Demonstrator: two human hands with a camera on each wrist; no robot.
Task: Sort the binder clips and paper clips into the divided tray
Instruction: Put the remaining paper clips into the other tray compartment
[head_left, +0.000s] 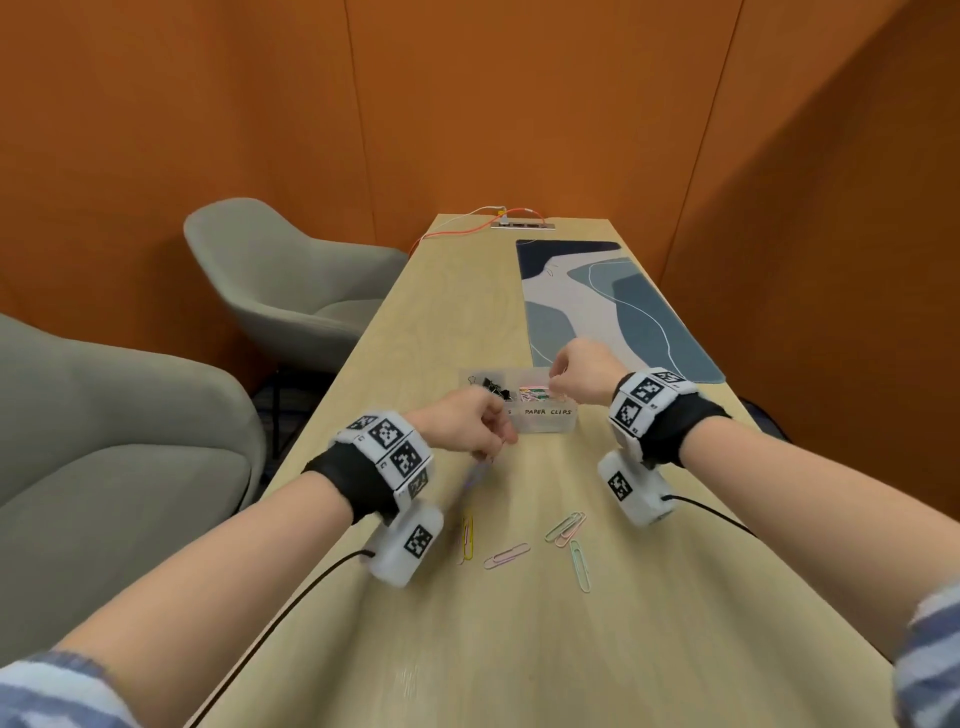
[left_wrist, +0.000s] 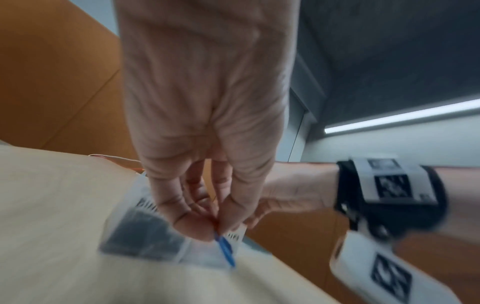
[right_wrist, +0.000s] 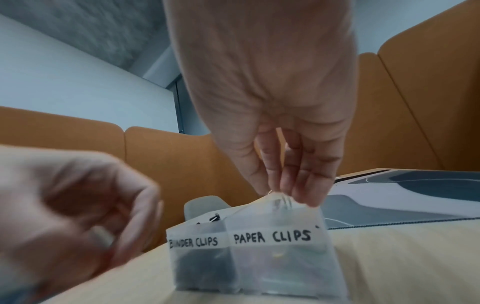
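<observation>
My left hand (left_wrist: 205, 127) pinches a blue wire paper clip (left_wrist: 225, 251) between thumb and fingertips, just before the translucent plastic divided tray (head_left: 545, 423) on the pale wooden table (head_left: 519, 649). My right hand (right_wrist: 272, 98), fingers together, pinches a thin wire clip above the "PAPER CLIPS" compartment (right_wrist: 275, 255). Several pastel paper clips (head_left: 563, 530) lie nearer me.
</observation>
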